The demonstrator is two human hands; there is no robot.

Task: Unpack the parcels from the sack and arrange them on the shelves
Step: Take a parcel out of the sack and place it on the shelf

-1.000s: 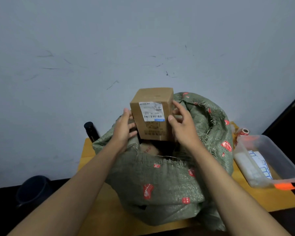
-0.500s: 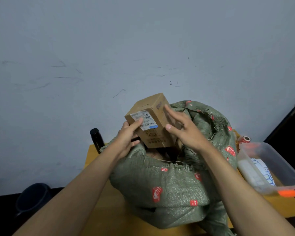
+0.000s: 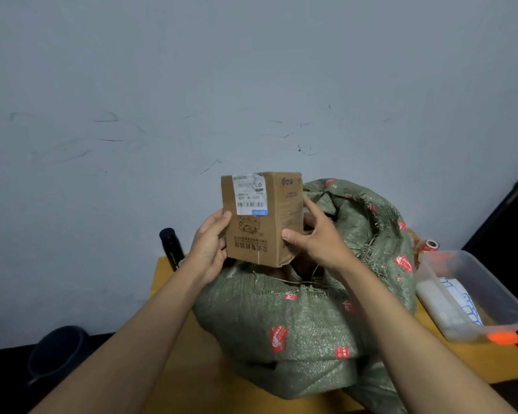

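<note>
Since half a second ago, the cardboard parcel (image 3: 262,218) has turned from a tilt to nearly upright and risen a little above the sack's mouth. Both hands grip it from opposite sides: the left hand (image 3: 209,246) curls its fingers around the left edge, and the right hand (image 3: 319,239) wraps the right edge with its thumb on the front face. A white shipping label (image 3: 249,194) sits on the front, near the top. Below, the green woven sack (image 3: 296,324) with red markings stands open on a yellow bench (image 3: 198,380). A black bottle (image 3: 171,248) stands just left of the sack. A clear plastic tub (image 3: 473,297) rests on the bench to the right, and a dark bucket (image 3: 59,352) sits on the floor at lower left.
</note>
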